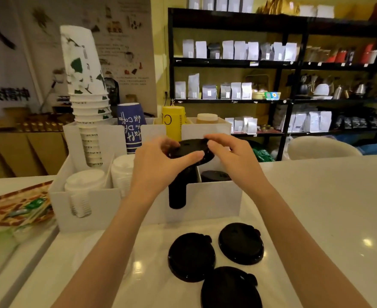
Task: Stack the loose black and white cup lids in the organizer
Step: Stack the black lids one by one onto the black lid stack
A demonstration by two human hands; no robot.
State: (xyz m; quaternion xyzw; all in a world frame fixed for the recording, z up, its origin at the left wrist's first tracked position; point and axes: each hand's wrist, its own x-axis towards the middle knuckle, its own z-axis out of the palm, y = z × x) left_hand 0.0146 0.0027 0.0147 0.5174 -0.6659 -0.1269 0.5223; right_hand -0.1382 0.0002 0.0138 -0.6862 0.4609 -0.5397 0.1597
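Several things at the far left are cut off or blurred for us: a woven tray [16, 203] with packets runs out of the frame, and green-and-white wrappers below it are too smeared to identify. Next comes the white organizer [107, 207], with a tall stack of patterned paper cups [87, 96] in its back row, then blue and yellow cups. Its front left slot holds a white lid stack [80, 192], seen partly through a cut-out. Our left hand [158, 165] and right hand [234, 156] meet above the organizer, both pinching one black lid [189, 150] by its edges; our fingers cover much of its rim. Below it a black lid stack [178, 192] fills a front slot, its top hidden by the left hand, and a darker pile sits in the slot to its right. Three loose black lids [240, 243] lie on the white counter [327, 207] nearer us; the lowest is cropped by the frame's bottom edge.
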